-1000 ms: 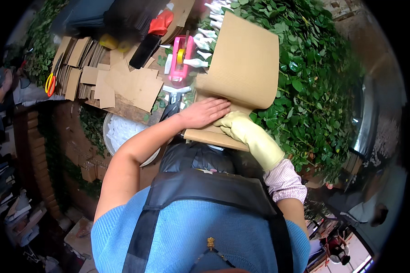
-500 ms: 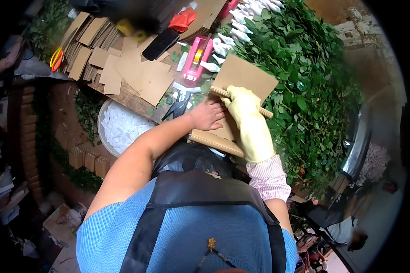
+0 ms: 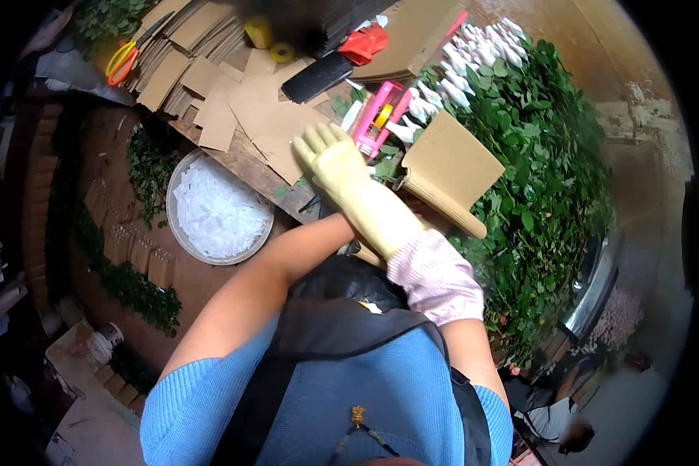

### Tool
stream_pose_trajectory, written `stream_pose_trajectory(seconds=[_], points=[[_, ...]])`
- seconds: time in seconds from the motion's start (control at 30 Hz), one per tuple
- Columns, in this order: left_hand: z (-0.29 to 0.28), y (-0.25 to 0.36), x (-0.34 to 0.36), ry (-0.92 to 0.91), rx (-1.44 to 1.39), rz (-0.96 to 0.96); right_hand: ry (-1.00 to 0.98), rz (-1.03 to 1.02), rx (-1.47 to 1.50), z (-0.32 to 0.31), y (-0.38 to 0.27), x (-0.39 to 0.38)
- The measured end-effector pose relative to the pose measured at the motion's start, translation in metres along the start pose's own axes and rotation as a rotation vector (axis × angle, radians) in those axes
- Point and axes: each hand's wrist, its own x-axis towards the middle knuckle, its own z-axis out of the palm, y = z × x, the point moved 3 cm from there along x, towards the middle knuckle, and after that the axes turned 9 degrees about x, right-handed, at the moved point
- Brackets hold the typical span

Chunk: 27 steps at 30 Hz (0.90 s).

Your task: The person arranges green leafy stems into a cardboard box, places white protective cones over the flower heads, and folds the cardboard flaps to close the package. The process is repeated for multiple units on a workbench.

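The right hand (image 3: 330, 155), in a yellow rubber glove, is held open with fingers spread above the loose cardboard pieces (image 3: 268, 124) near the wooden bench edge (image 3: 245, 167); the left hand is hidden beneath the right forearm, so its state cannot be told. A corrugated cardboard wrap (image 3: 450, 171) lies just right of the glove against the green foliage (image 3: 544, 194). Below the bench edge, a round basin of white petals (image 3: 219, 210) stands on the floor.

A flower-packing workshop, rough wooden workbench (image 3: 245, 167) strewn with cut cardboard pieces (image 3: 233, 101), corrugated cardboard sheet (image 3: 452, 167) wrapped around stems, heap of green leafy stems (image 3: 536, 194), white wrapped buds (image 3: 474, 62), scissors (image 3: 124, 58), tape rolls (image 3: 281, 52), brick wall (image 3: 116, 233).
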Motion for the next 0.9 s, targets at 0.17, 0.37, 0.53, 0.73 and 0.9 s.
stream_pose_trajectory(seconds=[0.17,0.37,0.53,0.73,0.9], points=[[0.009,-0.003,-0.004,0.015,-0.054,-0.017,-0.02,-0.061,0.069,0.041,-0.016,0.005],[0.006,-0.011,-0.008,-0.003,-0.075,-0.019,0.101,0.077,0.595,-0.131,-0.015,-0.074],[-0.01,-0.001,-0.001,-0.147,0.015,-0.108,-0.198,1.309,0.879,-0.126,0.005,-0.202],[-0.011,-0.002,0.0,-0.254,0.345,0.025,-0.254,1.509,1.336,-0.096,0.047,-0.24],[-0.039,-0.009,-0.014,-0.237,0.387,0.122,-0.311,1.461,1.364,-0.063,0.054,-0.239]])
